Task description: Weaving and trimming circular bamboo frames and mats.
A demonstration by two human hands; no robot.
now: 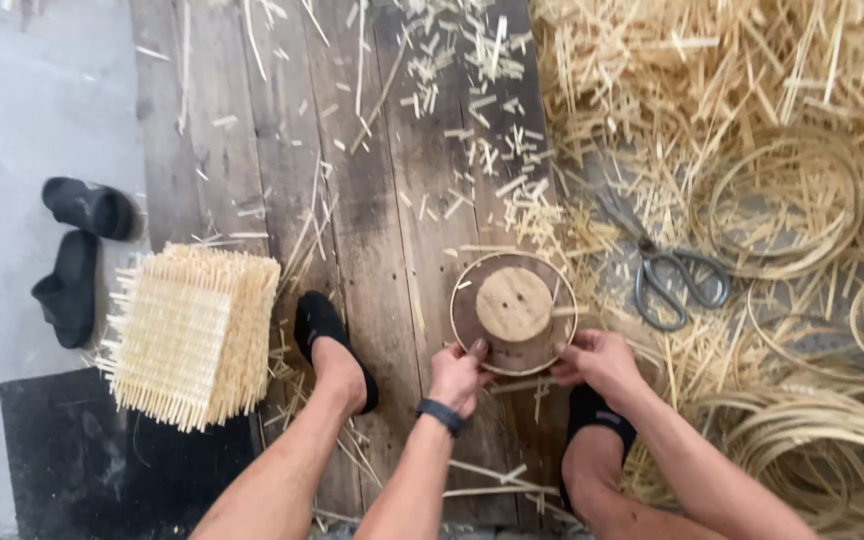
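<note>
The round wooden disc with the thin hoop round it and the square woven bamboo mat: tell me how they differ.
The round wooden disc is dark, solid and ringed by a thin hoop; the square woven bamboo mat is pale, latticed, with loose strip ends sticking out. The left hand and right hand touch the disc; the mat lies untouched. Both rest on the plank floor.

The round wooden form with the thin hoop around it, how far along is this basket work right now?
Done: one woven square bamboo mat stack sits beside the left foot. In hand: left hand and right hand press a thin bamboo hoop onto the round wooden form; neither grip is closed around it. Left: bent bamboo rings and loose strips lie unused, metal scissors idle.
</note>
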